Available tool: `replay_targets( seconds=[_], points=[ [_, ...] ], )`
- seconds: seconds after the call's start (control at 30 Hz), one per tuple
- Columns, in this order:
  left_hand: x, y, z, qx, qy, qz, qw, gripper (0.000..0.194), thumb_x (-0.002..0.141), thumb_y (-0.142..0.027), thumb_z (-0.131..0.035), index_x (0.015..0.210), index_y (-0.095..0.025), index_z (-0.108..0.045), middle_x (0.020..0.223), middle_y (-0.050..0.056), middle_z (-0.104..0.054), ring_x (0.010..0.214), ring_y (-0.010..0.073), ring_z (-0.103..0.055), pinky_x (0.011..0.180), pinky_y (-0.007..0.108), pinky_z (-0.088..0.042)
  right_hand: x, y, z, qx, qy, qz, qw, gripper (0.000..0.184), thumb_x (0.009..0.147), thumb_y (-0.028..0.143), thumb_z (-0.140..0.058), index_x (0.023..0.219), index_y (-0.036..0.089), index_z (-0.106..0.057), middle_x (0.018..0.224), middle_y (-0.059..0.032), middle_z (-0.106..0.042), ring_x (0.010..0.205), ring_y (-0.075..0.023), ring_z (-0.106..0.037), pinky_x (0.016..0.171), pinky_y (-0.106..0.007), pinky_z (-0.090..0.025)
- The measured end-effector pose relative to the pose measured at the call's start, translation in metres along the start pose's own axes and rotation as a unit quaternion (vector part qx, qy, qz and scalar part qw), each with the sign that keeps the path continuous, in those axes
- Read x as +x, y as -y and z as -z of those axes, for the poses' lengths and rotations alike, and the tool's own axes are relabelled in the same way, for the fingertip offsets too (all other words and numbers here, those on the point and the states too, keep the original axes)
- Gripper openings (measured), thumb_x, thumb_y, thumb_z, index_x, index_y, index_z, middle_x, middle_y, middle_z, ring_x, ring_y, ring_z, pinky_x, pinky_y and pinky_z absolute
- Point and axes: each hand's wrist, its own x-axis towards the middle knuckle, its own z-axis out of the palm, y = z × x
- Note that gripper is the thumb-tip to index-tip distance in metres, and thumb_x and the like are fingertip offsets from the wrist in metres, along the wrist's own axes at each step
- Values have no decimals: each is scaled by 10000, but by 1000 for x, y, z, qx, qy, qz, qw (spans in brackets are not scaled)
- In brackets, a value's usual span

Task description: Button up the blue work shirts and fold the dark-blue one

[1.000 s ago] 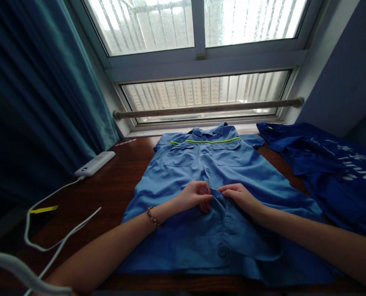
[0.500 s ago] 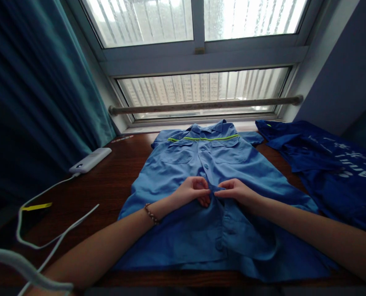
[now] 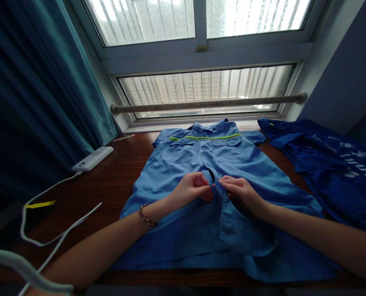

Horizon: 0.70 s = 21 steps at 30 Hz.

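A blue short-sleeved shirt with a yellow-green stripe across the chest lies front side up, its collar toward the window. My left hand, with a braided bracelet at the wrist, pinches the edge of the front opening at mid-shirt. Facing it, my right hand grips the other front edge between thumb and fingers. A narrow dark gap shows between the two edges just above my fingertips. Higher up, the placket is closed by buttons. Below my right hand the lower front flap is folded outward.
A darker blue garment with white lettering lies at the right. On the left of the brown table are a white power bank, a white cable and a yellow strip. A window rail and curtain stand behind.
My hands have drawn slightly apart, and a dark gap has opened between the shirt's front edges. The fabric that was bunched between my fingertips is now parted. The view has shifted a little.
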Motion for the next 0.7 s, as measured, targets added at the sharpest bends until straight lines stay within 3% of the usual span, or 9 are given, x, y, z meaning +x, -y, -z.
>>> replay_targets(
  seconds=[0.1,0.27,0.43,0.57,0.7],
  points=[
    [-1,1,-2,-8,5,-1,1000,354,653,-396,-667,757,-118,-475,665,53,-651,626,186,-641,600,313,-523,-1,0,3,-43,12,39,998,221,765,335,-534,781,156,-662,913,-38,-516,740,-119,-504,578,-200,-411],
    [1,12,-4,-19,-4,-24,1000,337,673,-390,-651,768,-119,-476,661,52,-646,607,185,-635,580,307,-512,1,-2,4,-56,16,36,998,217,756,319,-528,833,166,-662,901,-40,-530,757,-139,-530,575,-216,-449],
    [0,17,-7,0,-9,-20,1000,312,674,-378,-647,760,-125,-485,667,45,-639,631,175,-629,625,313,-504,6,-9,1,-138,-45,12,989,265,681,391,-614,782,147,-640,692,-18,-586,561,-117,-534,511,-233,-440],
    [-5,16,-11,35,-11,-29,999,275,698,-372,-618,764,-135,-495,682,21,-616,653,147,-606,626,263,-475,7,-16,-1,-166,-45,14,985,301,659,422,-642,780,152,-582,588,-1,-579,504,-127,-538,481,-239,-425],
    [-5,18,-13,112,-42,-57,991,272,719,-389,-589,737,-129,-512,623,-21,-534,565,81,-500,503,184,-367,7,-18,-3,-289,-64,62,953,273,677,409,-639,704,160,-530,537,21,-530,477,-96,-474,442,-209,-349]
  ],
)
